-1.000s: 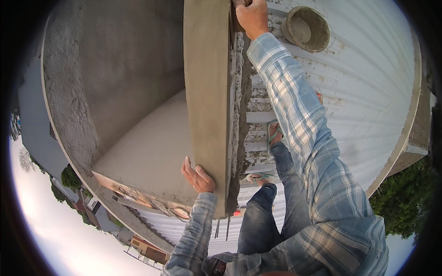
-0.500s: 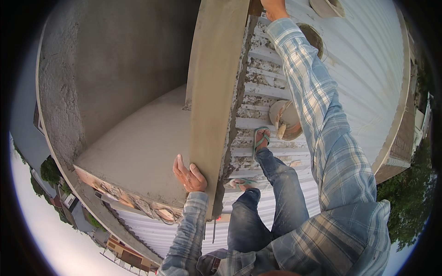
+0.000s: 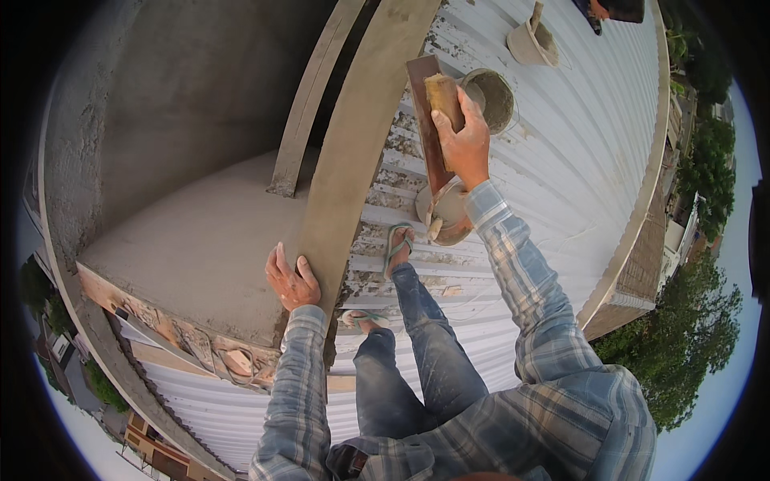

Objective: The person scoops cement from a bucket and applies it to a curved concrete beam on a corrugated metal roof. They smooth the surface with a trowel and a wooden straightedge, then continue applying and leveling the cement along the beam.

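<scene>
My right hand (image 3: 465, 140) is wrapped around the pale wooden handle of a plastering float (image 3: 427, 132) with a long, narrow, reddish-brown blade. It holds the float up, above the corrugated sheets and apart from the plastered wall edge (image 3: 353, 152). That edge is a long, smooth grey-brown band running away from me. My left hand (image 3: 293, 276) rests at the near part of the band, fingers spread, with nothing seen in it. Left of the band lies a smooth grey cement slab (image 3: 200, 248). A narrow strip (image 3: 313, 104) stands beside the band over a dark gap.
White corrugated roofing (image 3: 585, 136) lies under my feet, spattered with mortar along the wall. On it stand a near bucket (image 3: 443, 215), a mortar-coated bucket (image 3: 499, 103) and a farther bucket (image 3: 529, 48). Part of another person (image 3: 618, 10) shows at the far right. Trees grow beyond the roof edge.
My right hand has come back from the far end of the wall edge, bringing the float into full view. My left hand stays on the near edge. The view has shifted.
</scene>
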`<state>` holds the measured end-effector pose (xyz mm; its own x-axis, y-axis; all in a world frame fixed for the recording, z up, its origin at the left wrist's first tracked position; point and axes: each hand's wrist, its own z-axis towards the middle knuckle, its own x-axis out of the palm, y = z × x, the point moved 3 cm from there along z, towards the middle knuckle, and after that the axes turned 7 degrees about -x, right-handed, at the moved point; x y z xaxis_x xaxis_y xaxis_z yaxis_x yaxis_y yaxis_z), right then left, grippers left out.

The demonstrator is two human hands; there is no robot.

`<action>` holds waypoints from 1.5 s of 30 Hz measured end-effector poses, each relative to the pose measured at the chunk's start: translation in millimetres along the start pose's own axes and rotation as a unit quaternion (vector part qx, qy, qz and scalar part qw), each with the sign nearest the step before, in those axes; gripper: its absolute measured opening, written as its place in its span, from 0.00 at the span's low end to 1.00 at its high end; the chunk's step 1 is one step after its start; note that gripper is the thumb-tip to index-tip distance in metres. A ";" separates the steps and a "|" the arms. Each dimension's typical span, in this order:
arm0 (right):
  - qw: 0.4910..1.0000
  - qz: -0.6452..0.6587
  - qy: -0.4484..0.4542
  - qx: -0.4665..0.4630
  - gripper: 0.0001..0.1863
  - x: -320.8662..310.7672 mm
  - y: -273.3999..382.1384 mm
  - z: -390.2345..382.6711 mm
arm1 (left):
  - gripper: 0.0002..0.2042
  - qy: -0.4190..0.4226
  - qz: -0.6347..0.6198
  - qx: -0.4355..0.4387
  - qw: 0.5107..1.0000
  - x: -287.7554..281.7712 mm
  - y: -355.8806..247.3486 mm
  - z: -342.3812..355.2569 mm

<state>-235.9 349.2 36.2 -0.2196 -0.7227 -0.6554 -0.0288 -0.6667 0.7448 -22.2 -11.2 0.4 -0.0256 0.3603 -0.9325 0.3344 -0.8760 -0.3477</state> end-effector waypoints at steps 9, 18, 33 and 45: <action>0.955 -0.245 0.062 -0.158 0.29 24.6 -54.3 170.1 | 0.24 -0.001 -0.004 0.020 1.000 8.0 -12.7 3.8; 0.962 -0.125 0.179 -0.166 0.24 47.0 82.4 12.2 | 0.24 -0.012 -0.001 -0.002 1.000 -0.4 -2.7 -2.3; 0.958 -0.182 0.076 -0.210 0.28 46.0 62.8 51.8 | 0.24 -0.017 -0.014 -0.002 1.000 -8.8 -6.0 2.8; 0.940 -0.119 0.267 -0.174 0.28 98.4 97.0 -77.0 | 0.23 -0.020 -0.034 0.001 0.999 7.7 -0.2 -3.6</action>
<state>-185.2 199.4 34.3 0.2764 -0.4718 -0.8372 0.3264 -0.7733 0.5435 -19.1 -7.1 -6.4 -0.0853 0.4064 -0.9097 0.3290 -0.8503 -0.4108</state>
